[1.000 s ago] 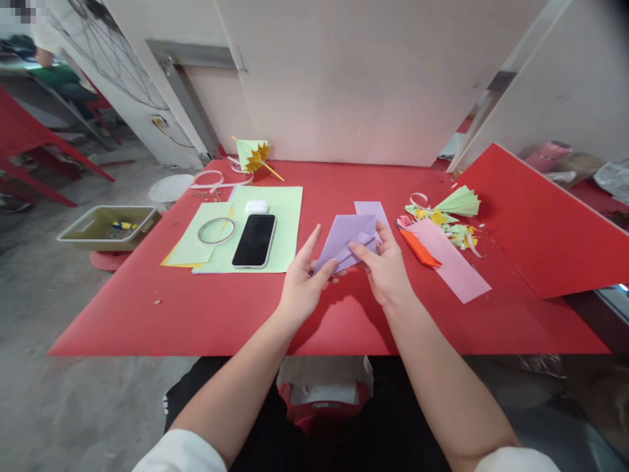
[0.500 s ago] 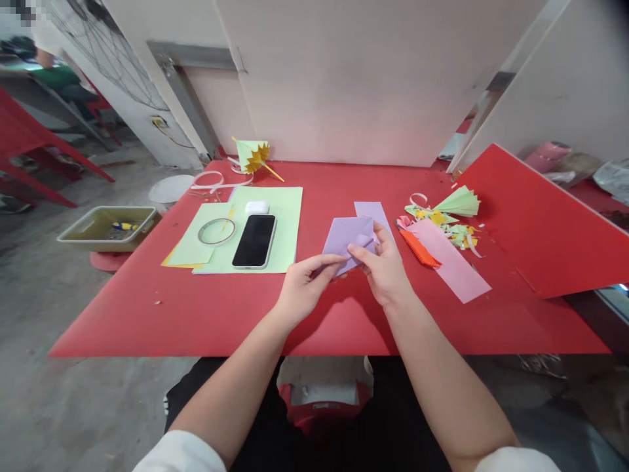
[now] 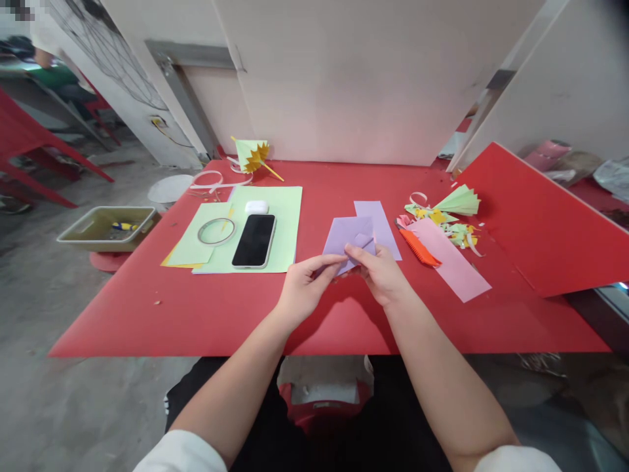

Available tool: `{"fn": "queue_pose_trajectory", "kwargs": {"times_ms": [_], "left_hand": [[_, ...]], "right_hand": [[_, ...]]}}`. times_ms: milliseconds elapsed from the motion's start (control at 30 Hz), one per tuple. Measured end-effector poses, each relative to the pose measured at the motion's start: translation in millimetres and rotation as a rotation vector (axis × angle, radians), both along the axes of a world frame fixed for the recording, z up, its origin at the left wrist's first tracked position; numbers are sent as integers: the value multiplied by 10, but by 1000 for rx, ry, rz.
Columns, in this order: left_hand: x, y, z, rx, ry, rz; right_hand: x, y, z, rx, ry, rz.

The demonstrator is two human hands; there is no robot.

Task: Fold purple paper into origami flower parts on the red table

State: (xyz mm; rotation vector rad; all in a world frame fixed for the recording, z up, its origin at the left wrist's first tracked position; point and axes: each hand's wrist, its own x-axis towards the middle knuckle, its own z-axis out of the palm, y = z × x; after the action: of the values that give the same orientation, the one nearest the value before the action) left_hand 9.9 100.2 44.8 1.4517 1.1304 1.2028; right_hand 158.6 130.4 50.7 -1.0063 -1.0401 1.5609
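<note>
A folded sheet of purple paper (image 3: 344,231) is held just above the red table, between both hands. My left hand (image 3: 305,283) pinches its lower left corner between thumb and fingers. My right hand (image 3: 382,272) grips the lower right part, thumb on top near a small folded flap and fingers underneath. Behind it lies a purple paper strip (image 3: 381,219), partly covered. Right of my right hand are an orange-handled cutter (image 3: 417,247) and a pink paper strip (image 3: 452,265).
On the left, a phone (image 3: 254,241), a white case (image 3: 257,207) and a roll of tape (image 3: 216,231) rest on green sheets (image 3: 289,203). A paper umbrella (image 3: 255,157) stands at the back. Pleated green paper (image 3: 459,202) lies by scraps; a red board (image 3: 545,229) leans right.
My right hand's fingers have slid down from the paper's upper right edge to its lower right edge, with the thumb shifting slightly left. My left hand stays put.
</note>
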Motion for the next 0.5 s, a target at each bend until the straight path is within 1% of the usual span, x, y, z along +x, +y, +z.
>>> {"fn": "queue_pose_trajectory", "kwargs": {"times_ms": [333, 467, 500], "left_hand": [[15, -6, -4, 7, -23, -9], [24, -6, 12, -20, -49, -43], [25, -8, 17, -17, -39, -36]], "right_hand": [[-17, -13, 48, 51, -6, -26], [-26, -17, 94, 33, 0, -78], [-22, -16, 99, 28, -4, -95]]}}
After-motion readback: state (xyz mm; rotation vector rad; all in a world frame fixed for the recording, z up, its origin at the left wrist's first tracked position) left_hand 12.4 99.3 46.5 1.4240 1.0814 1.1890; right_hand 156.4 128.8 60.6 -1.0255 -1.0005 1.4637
